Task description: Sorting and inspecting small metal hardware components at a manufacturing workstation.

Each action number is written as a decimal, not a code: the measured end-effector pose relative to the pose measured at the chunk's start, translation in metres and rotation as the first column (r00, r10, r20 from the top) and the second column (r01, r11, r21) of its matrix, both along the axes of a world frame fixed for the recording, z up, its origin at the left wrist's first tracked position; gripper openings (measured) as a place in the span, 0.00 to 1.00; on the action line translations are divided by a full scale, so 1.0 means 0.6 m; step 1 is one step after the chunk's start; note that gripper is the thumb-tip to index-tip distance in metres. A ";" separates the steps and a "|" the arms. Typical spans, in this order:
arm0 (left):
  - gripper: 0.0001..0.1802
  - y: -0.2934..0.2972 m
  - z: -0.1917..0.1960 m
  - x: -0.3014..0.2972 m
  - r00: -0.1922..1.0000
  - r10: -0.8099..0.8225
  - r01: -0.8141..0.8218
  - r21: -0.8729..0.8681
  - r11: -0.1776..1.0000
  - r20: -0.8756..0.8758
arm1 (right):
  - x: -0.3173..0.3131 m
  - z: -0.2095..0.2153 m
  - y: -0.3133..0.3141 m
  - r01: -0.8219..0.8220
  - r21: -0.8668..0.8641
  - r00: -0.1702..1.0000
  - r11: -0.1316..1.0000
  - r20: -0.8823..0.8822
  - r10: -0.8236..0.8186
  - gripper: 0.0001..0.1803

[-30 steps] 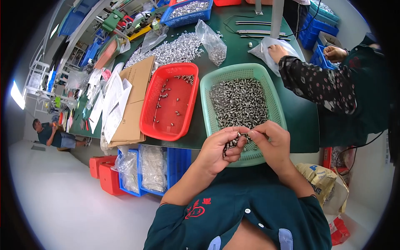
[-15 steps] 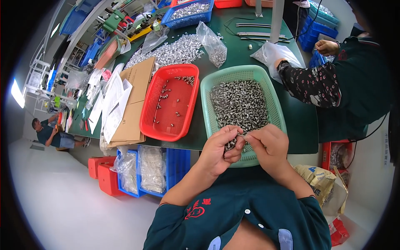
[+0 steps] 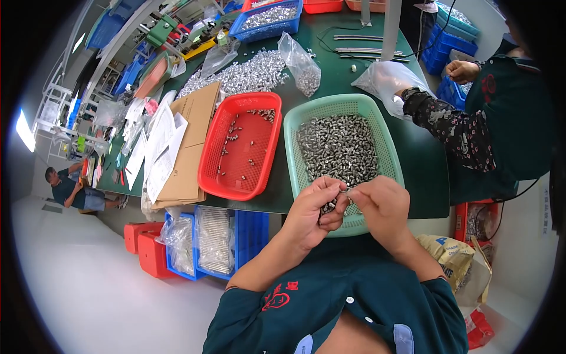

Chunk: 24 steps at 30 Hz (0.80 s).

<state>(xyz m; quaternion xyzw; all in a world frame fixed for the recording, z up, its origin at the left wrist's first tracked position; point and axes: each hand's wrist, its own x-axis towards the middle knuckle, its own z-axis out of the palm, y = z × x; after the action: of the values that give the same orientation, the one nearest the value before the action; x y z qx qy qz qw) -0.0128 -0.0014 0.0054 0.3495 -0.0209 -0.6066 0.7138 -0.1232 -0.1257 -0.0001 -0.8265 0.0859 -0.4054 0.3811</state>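
Observation:
Over the near edge of a pale green plastic basket [image 3: 387, 133], both my hands meet at the fingertips. The basket holds a heap of small dark-silver metal parts [image 3: 337, 144]. Several of these parts sit in the curled fingers of my left hand [image 3: 309, 212], whose thumb and forefinger pinch at the meeting point. My right hand [image 3: 383, 206] is closed in a pinch against the left fingertips. What lies between its fingers is too small to make out. To the left stands a red basket [image 3: 250, 156] with a few scattered parts inside.
Cardboard [image 3: 191, 138] and paper sheets [image 3: 168, 156] lie left of the red basket. Behind are a pile of shiny parts [image 3: 250, 74], a clear bag [image 3: 300, 65] and a blue basket [image 3: 265, 32]. At right, a co-worker's patterned sleeve [image 3: 451, 124] reaches to a plastic bag [image 3: 383, 82].
My hands stay in nearly the same place, with only slight finger movement. The co-worker's sleeved arm has shifted right, and the plastic bag beside it has changed shape.

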 end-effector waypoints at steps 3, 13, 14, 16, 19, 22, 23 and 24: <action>0.05 -0.009 0.005 -0.013 0.994 0.088 -0.088 -0.018 0.996 0.057 | -0.001 0.000 0.006 0.067 0.232 0.996 0.970 -0.074 -0.051 0.05; 0.07 -0.007 0.007 -0.023 0.987 0.103 -0.104 0.005 0.995 0.121 | -0.015 -0.019 0.010 -0.160 0.770 0.971 0.617 0.010 0.239 0.05; 0.07 -0.007 0.006 -0.022 0.985 0.111 -0.112 0.005 0.994 0.129 | -0.016 -0.020 0.012 -0.163 0.769 0.970 0.619 0.012 0.242 0.05; 0.08 -0.006 0.005 -0.026 0.983 0.121 -0.123 0.003 0.992 0.140 | -0.018 -0.021 0.015 -0.140 0.853 0.977 0.502 0.036 0.211 0.06; 0.07 -0.011 0.005 -0.027 0.989 0.077 -0.079 0.007 0.997 0.125 | -0.016 -0.029 0.009 -0.129 0.917 0.988 0.377 0.085 0.132 0.06; 0.11 -0.017 0.016 -0.030 0.985 0.048 -0.059 0.061 0.996 0.167 | -0.015 -0.032 0.003 -0.173 0.924 0.980 0.342 0.128 0.149 0.06; 0.13 -0.019 0.025 -0.026 0.988 0.050 -0.062 0.083 0.995 0.144 | -0.013 -0.032 -0.002 -0.185 0.941 0.978 0.284 0.149 0.143 0.06; 0.14 -0.019 0.031 -0.021 0.992 0.051 -0.064 0.106 0.992 0.119 | -0.014 -0.030 -0.007 -0.178 0.938 0.983 0.296 0.153 0.106 0.06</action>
<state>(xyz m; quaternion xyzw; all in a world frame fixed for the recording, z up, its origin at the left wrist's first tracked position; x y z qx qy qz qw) -0.0254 -0.0130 0.0238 0.4232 -0.0192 -0.5646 0.7084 -0.1315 -0.1300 -0.0180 -0.4366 0.2222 -0.2675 0.8297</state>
